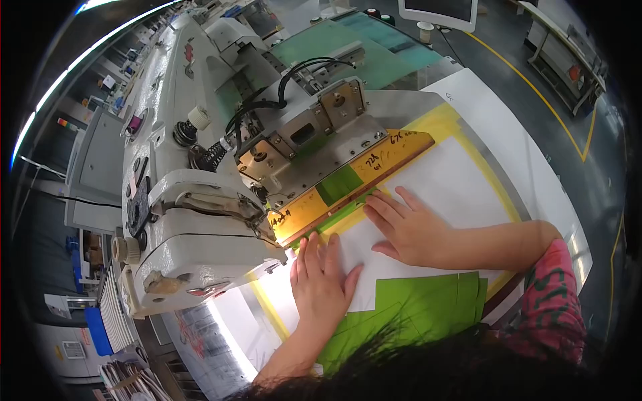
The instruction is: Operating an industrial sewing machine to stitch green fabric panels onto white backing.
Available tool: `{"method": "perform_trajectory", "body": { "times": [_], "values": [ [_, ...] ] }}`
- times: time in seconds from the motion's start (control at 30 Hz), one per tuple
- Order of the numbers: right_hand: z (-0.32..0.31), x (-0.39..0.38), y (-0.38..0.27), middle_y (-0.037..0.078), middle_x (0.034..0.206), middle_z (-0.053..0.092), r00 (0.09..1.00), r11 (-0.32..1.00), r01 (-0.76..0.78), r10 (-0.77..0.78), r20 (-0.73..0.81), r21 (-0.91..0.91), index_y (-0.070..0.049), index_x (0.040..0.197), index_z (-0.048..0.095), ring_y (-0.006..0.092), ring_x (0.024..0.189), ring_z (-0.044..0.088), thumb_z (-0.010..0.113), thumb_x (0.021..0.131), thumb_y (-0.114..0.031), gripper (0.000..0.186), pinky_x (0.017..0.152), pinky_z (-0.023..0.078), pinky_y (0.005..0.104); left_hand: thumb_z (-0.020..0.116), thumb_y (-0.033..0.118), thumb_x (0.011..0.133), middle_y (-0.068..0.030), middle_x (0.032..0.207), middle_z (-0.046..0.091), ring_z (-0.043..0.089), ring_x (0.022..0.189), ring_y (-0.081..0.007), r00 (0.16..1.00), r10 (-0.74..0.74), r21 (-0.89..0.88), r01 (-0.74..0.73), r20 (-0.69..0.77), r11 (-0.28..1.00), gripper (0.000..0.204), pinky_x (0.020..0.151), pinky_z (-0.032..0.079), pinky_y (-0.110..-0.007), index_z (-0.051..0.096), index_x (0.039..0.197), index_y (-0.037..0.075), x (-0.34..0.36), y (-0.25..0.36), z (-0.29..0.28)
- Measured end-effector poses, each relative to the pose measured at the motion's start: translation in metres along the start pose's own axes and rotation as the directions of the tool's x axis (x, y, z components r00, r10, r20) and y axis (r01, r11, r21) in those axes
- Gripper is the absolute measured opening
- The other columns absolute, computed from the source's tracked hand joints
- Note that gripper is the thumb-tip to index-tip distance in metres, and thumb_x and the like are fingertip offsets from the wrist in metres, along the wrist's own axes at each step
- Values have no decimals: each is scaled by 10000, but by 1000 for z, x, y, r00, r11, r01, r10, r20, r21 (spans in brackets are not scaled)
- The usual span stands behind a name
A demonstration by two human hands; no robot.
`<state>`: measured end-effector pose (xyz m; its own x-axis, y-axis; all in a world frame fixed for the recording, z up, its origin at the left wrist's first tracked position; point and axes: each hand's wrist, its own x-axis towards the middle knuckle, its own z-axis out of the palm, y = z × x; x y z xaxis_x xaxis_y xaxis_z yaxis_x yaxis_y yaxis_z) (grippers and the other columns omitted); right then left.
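My left hand lies flat with fingers stretched toward the near end of a narrow green strip. My right hand is spread palm down, its fingertips at the strip's farther part. The strip runs along the edge of an amber clamp plate with handwritten marks, under the metal clamp of a large industrial sewing machine. Below both hands is a white sheet bordered by yellow tape. Flat green pieces, apparently fabric, lie just behind my hands, partly hidden at the lower edge.
The machine's head and arm stand close to the left of my left hand. A thread cone and a monitor are beyond the green table surface. Black cables loop over the clamp. A workbench stands at the far right.
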<state>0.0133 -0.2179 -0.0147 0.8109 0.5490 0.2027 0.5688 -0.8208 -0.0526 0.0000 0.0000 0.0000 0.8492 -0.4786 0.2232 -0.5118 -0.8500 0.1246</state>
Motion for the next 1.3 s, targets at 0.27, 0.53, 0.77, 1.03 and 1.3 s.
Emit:
{"method": "perform_trajectory", "body": {
  "times": [0.27,0.53,0.77,1.03,1.3],
  "values": [
    [-1,-6,-3,207,1279,485,999,994,22,-25,-34,-106,83,1220,509,313,1245,427,486,900,-438,613,1032,289,490,638,399,811,-220,1269,473,464,1168,-380,1000,3,24,-3,-4,1000,633,959,357,-472,470,1305,41,-3,5,-2],
    [-5,-3,0,207,1278,488,997,997,36,-41,-72,-65,64,1206,526,305,1242,435,515,890,-403,564,1023,301,497,628,417,819,-215,1305,464,460,1190,-385,1000,8,69,-10,24,998,620,944,372,-462,481,1296,48,-4,-1,-10],
    [6,0,0,181,1312,431,995,999,35,-31,-93,41,34,1211,517,303,1252,403,573,856,-357,532,1014,302,508,637,391,811,-209,1306,447,439,1196,-391,999,-31,57,30,8,998,640,935,371,-461,455,1312,38,-8,-4,-7],
    [2,2,5,200,1292,440,997,986,43,-31,-73,163,41,1216,496,334,1219,406,570,860,-358,540,1038,288,492,663,396,782,-202,1258,466,445,1179,-373,999,-40,46,41,-13,998,627,884,405,-458,491,1268,38,-6,-7,-2],
    [4,2,7,183,1282,428,996,986,42,-28,-89,164,36,1212,496,331,1211,418,649,786,-294,561,1013,315,511,663,402,778,-194,1252,480,471,1161,-374,998,-35,44,37,-45,998,613,876,424,-458,514,1243,30,-7,-8,7]
  ]
}}
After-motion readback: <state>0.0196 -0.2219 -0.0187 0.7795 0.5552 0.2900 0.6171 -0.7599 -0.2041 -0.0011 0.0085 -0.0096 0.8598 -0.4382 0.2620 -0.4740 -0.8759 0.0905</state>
